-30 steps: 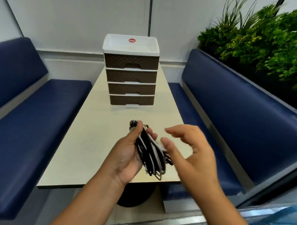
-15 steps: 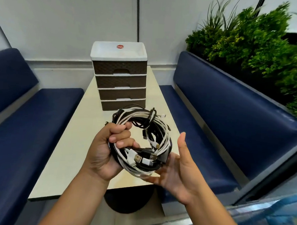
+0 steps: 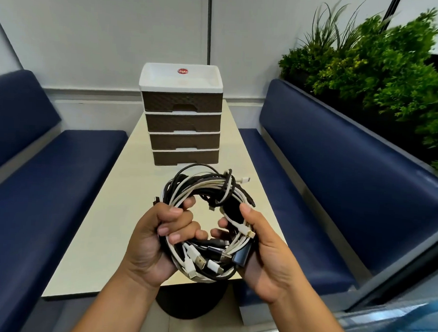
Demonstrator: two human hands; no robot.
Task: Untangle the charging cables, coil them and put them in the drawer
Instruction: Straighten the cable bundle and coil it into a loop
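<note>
Cable bundle [image 3: 205,215] gripped by fingers of both hands.

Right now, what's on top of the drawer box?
The drawer box has a white tray top with only a red sticker on it. All four drawers are closed, so their insides are hidden.

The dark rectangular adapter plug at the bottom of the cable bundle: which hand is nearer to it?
Right. The right hand cradles the adapter plug against its palm; the left hand grips the bundle's opposite side.
</note>
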